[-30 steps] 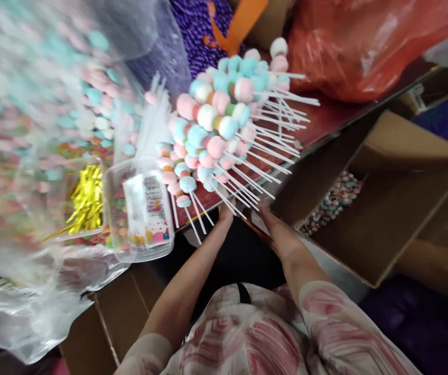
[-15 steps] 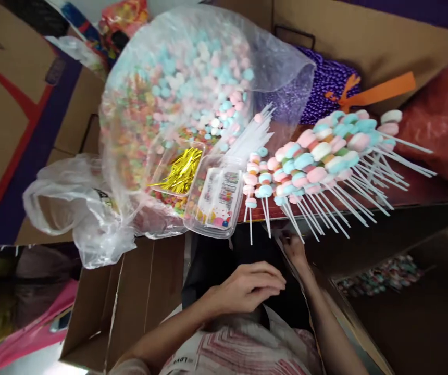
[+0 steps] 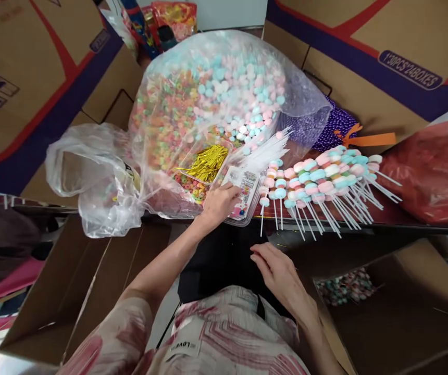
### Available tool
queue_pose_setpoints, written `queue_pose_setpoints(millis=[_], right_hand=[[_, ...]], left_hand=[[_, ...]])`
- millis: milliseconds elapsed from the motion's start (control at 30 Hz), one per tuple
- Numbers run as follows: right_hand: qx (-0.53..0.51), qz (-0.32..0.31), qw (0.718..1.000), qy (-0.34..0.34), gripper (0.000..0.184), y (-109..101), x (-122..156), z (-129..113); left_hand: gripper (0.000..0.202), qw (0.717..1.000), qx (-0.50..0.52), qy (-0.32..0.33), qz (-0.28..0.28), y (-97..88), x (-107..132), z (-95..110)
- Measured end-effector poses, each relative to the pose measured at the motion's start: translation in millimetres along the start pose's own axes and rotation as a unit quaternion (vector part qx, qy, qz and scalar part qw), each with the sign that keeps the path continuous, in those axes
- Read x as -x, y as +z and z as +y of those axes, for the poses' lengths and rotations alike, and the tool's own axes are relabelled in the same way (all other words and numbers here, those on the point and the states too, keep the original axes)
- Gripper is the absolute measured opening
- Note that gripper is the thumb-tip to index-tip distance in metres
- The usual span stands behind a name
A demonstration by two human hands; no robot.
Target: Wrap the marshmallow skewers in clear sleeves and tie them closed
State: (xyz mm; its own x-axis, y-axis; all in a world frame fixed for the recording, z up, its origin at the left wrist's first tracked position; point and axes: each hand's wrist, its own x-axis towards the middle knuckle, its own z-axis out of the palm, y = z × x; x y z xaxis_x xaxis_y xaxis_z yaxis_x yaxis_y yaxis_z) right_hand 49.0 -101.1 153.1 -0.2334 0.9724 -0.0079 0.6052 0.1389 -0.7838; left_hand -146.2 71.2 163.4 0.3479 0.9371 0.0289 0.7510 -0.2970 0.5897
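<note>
My left hand (image 3: 218, 203) reaches into a clear plastic tub (image 3: 247, 216) with a printed label, fingers curled over coloured candy rings (image 3: 193, 186); what they hold, if anything, is hidden. My right hand (image 3: 276, 271) hovers low over my lap with its fingers loosely spread and nothing in them. A row of pastel marshmallow skewers (image 3: 321, 177) on white sticks lies to the right on the table edge. Gold twist ties (image 3: 207, 162) sit in a second tub just behind my left hand.
A big clear bag (image 3: 216, 99) of pastel and fruit-ring candies stands behind the tubs. An empty clear bag (image 3: 91, 177) lies left, a red bag (image 3: 435, 172) right. Cardboard boxes surround the spot; an open box (image 3: 384, 312) with sweets stands lower right.
The view swung left and up. My left hand went from my lap up into the labelled tub. My right hand drew back from the skewer sticks to my lap.
</note>
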Motion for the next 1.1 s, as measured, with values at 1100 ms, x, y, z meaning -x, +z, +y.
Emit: queue_pose_setpoints(millis=[1100], right_hand=[[-0.311,0.311,0.896,0.06,0.013,0,-108,-73]], left_hand=[[0.059,0.578,0.79,-0.204,-0.024,-6.5,43,35]])
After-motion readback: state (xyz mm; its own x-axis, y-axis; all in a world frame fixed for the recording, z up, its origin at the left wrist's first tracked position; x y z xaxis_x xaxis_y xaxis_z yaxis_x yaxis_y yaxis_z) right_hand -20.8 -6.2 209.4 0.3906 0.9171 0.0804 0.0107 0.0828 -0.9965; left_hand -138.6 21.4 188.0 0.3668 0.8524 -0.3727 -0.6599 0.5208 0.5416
